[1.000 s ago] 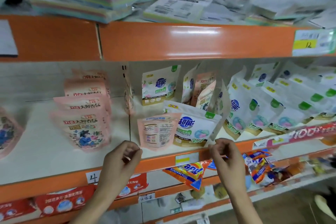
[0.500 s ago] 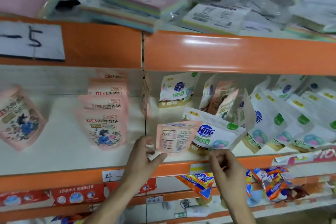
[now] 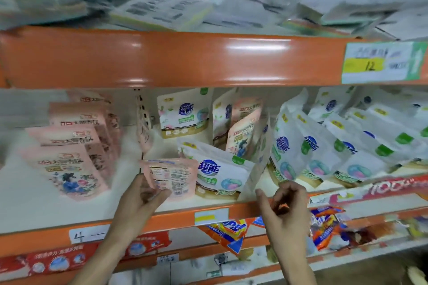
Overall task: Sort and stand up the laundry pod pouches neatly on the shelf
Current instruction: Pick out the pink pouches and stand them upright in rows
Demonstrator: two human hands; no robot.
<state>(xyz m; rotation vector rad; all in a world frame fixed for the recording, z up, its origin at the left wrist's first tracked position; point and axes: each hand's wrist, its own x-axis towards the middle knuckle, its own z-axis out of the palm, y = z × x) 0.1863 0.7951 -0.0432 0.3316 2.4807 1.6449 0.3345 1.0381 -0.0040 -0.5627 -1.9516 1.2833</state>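
Head view: the left hand's thumb (image 3: pixel 163 192) presses on the near face of a pink pouch (image 3: pixel 171 176) and the fingers go behind its left edge, so the left hand (image 3: pixel 139 199) pinches the pouch by its lower left corner. The pouch stands near the front of the shelf (image 3: pixel 180 216), its back label and barcode facing out. The forearm comes up from the lower left.

The right hand (image 3: pixel 286 208) hovers at the shelf's front edge with its fingers (image 3: pixel 292 190) loosely curled and nothing seen in them. Its thumb points toward the lower right corner of a white pouch (image 3: pixel 220 170); whether it touches is unclear.

That white pouch leans back just right of the pink one, touching it. A row of pink pouches (image 3: pixel 69 164) stands to the left. Behind, white and pink pouches are mixed. To the right, a row of white pouches (image 3: pixel 324 152) tilts over.

The upper shelf (image 3: pixel 162 58) carries stacked packs, too blurred to read. Orange packets (image 3: pixel 231 232) below are partly hidden by the hands.
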